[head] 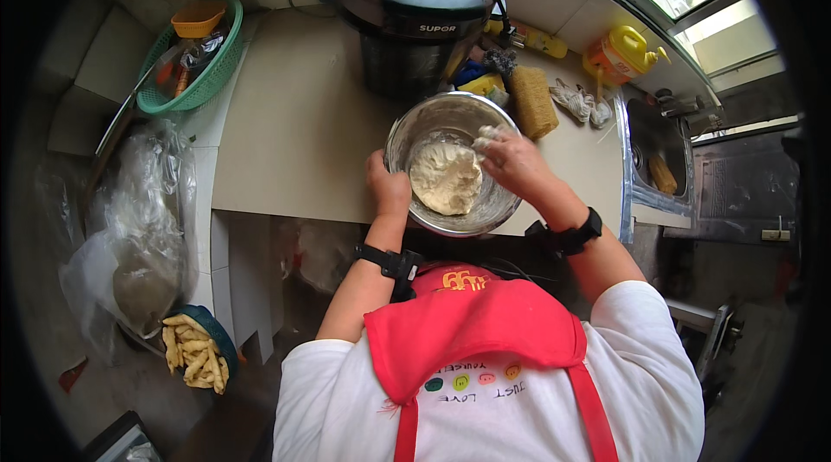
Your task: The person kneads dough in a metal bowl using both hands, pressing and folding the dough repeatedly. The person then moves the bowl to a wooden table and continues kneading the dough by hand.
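Observation:
A round stainless steel bowl (432,223) stands at the front edge of the counter. Inside it lies a rough, pale lump of dough (446,178), with floury smears on the metal around it. My left hand (389,183) grips the left side of the bowl, the thumb at the rim. Over the bowl's right side is my right hand (513,160), fingers loosely bent and coated with dough at the tips. It is apart from the main lump and seems to hold nothing.
Behind the bowl stands a Supor electric cooker (415,21) with a black cord. A loofah sponge (533,102), a yellow jug (620,56) and a sink (656,157) are to the right. Leftward are a green basket (224,76), plastic bags (146,215) and a container of pale, finger-shaped pieces (195,352).

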Tool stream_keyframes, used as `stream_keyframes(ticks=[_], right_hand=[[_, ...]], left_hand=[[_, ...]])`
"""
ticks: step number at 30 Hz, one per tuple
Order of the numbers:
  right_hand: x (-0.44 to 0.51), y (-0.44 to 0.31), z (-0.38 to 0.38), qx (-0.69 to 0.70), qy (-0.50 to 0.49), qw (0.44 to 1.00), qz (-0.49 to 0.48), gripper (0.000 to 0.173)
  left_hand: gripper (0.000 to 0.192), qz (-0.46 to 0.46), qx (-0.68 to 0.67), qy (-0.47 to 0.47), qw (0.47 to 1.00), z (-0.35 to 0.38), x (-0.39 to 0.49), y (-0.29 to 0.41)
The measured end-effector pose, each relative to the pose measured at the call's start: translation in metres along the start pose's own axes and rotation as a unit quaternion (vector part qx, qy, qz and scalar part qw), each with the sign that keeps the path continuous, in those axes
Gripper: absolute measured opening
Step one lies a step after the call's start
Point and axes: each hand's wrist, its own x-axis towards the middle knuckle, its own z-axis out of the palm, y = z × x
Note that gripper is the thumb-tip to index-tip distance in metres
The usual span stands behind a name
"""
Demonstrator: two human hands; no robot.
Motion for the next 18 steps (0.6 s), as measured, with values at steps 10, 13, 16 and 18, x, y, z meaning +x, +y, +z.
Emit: stream_keyframes(ticks=[10, 13, 16, 18], right_hand=[[0.020, -0.015, 0.084, -0.083, -0.320, 0.938, -0.103, 0.038], [0.043, -0.020, 0.095, -0.104, -0.399, 0.910, -0.052, 0.040], [0.067, -0.002, 0.076, 0.217, -0.471, 0.845, 0.131, 0.043], [0.065, 0.010, 0.065, 0.451, -0.356, 0.775, 0.263, 0.039]], left_hand=[[0.039, -0.064, -0.011, -0.028, 0.998, -0.005, -0.001, 0.011], [0.038, -0.075, 0.000, -0.028, 0.997, -0.005, -0.002, 0.014], [0.037, -0.089, 0.010, -0.030, 0.996, -0.006, -0.001, 0.019], [0.035, -0.097, 0.014, -0.029, 0.995, -0.008, -0.001, 0.024]])
